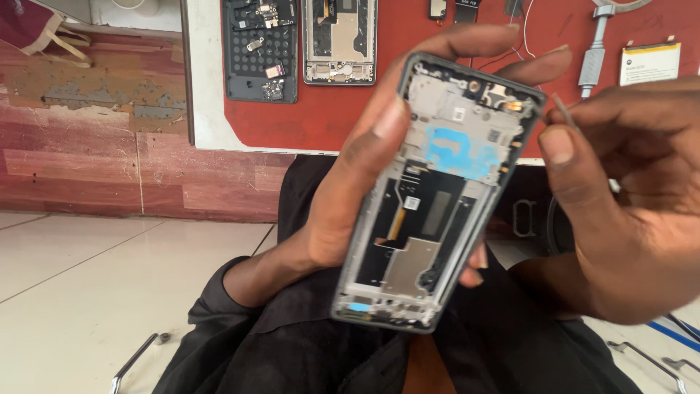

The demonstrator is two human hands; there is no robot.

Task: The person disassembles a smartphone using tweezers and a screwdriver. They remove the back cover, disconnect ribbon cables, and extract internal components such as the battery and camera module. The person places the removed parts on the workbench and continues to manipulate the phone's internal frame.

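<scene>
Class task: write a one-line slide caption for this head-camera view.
Left hand holds an opened phone frame above a red work mat; right hand pinches a thin tool.
</scene>
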